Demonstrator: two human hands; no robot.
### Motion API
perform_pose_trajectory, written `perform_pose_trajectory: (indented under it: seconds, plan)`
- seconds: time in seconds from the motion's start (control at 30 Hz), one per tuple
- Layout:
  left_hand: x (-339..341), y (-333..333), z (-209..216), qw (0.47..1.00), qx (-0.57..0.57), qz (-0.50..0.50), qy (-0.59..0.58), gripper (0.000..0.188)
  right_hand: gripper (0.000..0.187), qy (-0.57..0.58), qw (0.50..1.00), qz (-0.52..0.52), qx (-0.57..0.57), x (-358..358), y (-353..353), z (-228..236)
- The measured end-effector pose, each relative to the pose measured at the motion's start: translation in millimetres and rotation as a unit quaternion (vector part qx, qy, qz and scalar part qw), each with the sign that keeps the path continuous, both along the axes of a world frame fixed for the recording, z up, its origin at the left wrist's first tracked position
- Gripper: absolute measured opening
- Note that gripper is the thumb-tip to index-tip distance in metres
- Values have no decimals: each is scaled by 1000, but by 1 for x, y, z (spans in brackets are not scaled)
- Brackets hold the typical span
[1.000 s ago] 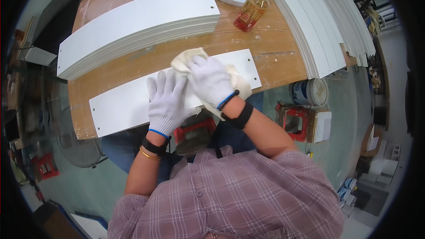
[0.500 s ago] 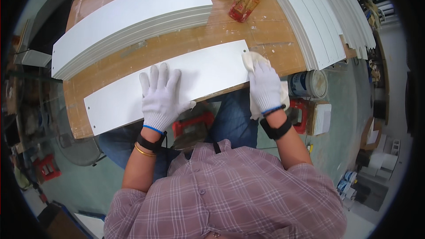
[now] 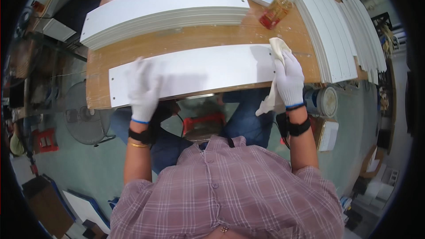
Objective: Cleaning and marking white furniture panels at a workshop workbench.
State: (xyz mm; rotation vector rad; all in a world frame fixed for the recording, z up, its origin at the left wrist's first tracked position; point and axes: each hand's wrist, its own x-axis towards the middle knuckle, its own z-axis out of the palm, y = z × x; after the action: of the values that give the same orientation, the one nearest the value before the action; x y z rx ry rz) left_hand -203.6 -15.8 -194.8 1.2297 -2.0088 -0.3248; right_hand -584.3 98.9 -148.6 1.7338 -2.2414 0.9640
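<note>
A long white board [image 3: 221,65] lies along the near edge of the table, with small dark holes at its ends. My left hand [image 3: 145,90], in a white knit glove, is over the board's left part; its fingers are smeared by motion. At the right end, my gloved right hand [image 3: 290,79] is closed on a cream cloth [image 3: 277,89]. One fold of the cloth sticks up past the fingers, and the rest hangs below the table edge. Whether the right hand presses on the board is hard to see.
Beyond the board, a stack of white boards [image 3: 168,0] sits on the brown table [image 3: 199,34]. A bottle of reddish liquid [image 3: 276,11] stands behind my right hand. More white boards [image 3: 325,31] are piled at the right. A bucket [image 3: 326,102] and red stool [image 3: 203,121] are below.
My left hand has slid from the board's middle toward its left end. The right hand has turned from flat to edge-on around the cloth. The whole view has shifted.
</note>
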Motion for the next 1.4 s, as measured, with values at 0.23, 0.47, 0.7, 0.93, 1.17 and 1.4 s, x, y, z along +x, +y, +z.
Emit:
perform_pose_trajectory:
  seconds: [0.23, 0.47, 0.7, 0.93, 1.17, 1.4]
  plan:
    - [105, -13, -32, 956, -29, 229, -182, 41, 30, 213, 969, 86, 93, 56, -69, -39]
    - [96, -14, -31, 967, -116, 213, -73, 22, 16, 152, 944, 286, 59, 217, -130, -38]
    - [97, -12, -38, 966, -113, 233, -20, 13, 12, 115, 907, 403, 43, 353, -188, -47]
    - [94, -10, -33, 968, -69, 238, -26, 9, 13, 68, 900, 431, 0, 342, -165, -49]
    - [100, -12, -33, 970, -102, 215, -51, 20, 32, 144, 964, 199, 104, 110, -52, -49]
    - [119, -35, 1, 977, 105, 180, -47, 18, 33, 229, 960, 40, 153, 63, -9, -39]
